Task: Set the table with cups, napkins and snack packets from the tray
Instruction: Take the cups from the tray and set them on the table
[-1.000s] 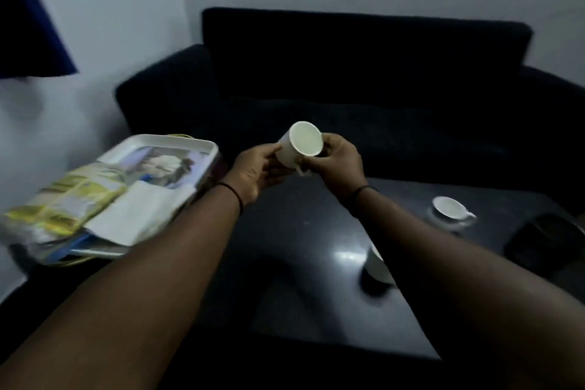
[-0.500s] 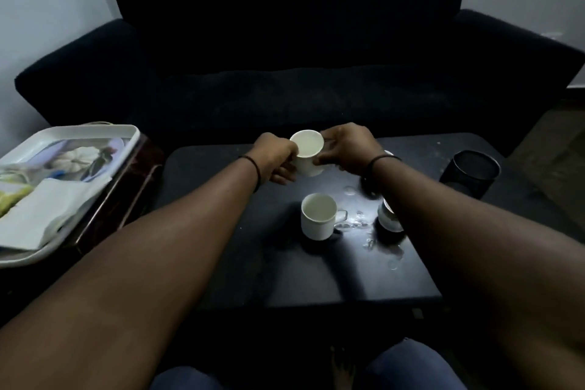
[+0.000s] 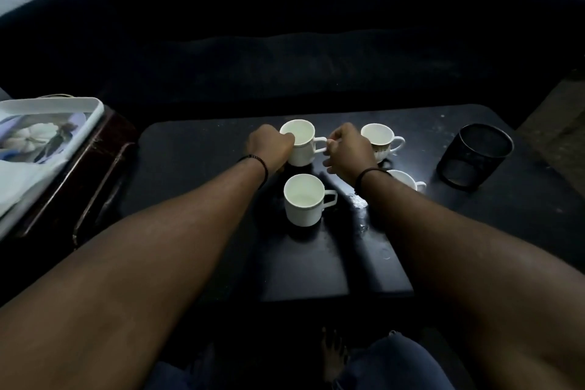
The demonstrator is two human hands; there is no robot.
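Note:
A white cup (image 3: 302,144) stands upright on the black table (image 3: 196,168), held by both hands. My left hand (image 3: 269,147) grips its left side at the rim. My right hand (image 3: 346,152) pinches its handle. A second white cup (image 3: 305,199) stands just in front of it. A patterned cup (image 3: 380,141) sits behind my right hand, and another cup (image 3: 406,180) is partly hidden by my right wrist. The white tray (image 3: 79,117) at the left holds a white napkin (image 3: 22,177).
A black mesh holder (image 3: 474,157) stands at the table's right side. The tray rests on a dark wooden stand (image 3: 95,168) left of the table. A dark sofa (image 3: 285,57) runs behind. Water drops (image 3: 361,203) glisten on the tabletop. My knees are below the near edge.
Both hands carried the cup from mid-air down onto the table behind the front cup. The view swung right and down from the tray to the table.

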